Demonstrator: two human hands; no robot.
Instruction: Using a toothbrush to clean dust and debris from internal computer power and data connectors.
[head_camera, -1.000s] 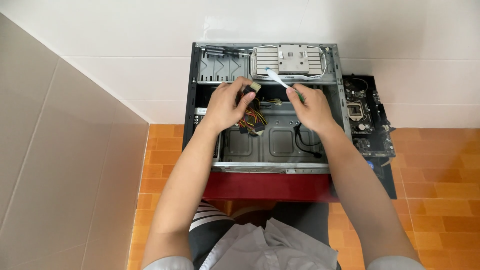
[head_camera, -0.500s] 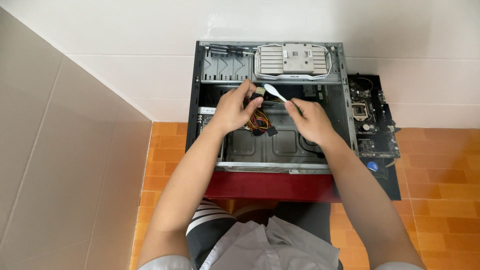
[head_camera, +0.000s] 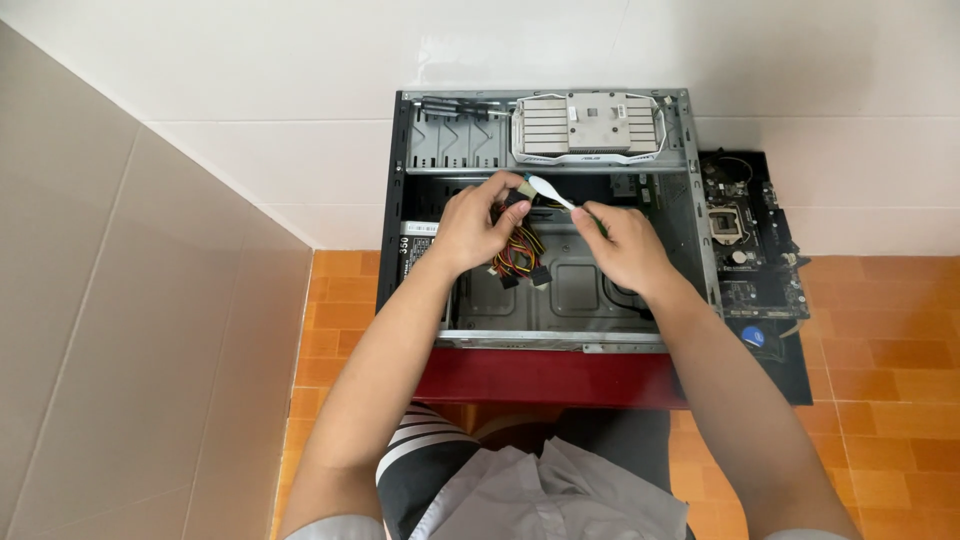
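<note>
An open grey computer case lies on its side on a red stand. Inside it, my left hand grips a bundle of coloured power cables with a connector at the top. My right hand holds a thin tool with a white handle that points up and left toward that connector. A silver graphics card rests on the case's upper edge. A black power supply shows partly under my left wrist.
A bare motherboard lies on a black mat right of the case, with a small blue round part below it. The red stand sits on orange floor tiles. White wall behind, beige tiled wall to the left.
Both hands have shifted a little lower and left inside the case. The white-handled tool tip has come closer to the connector in my left hand.
</note>
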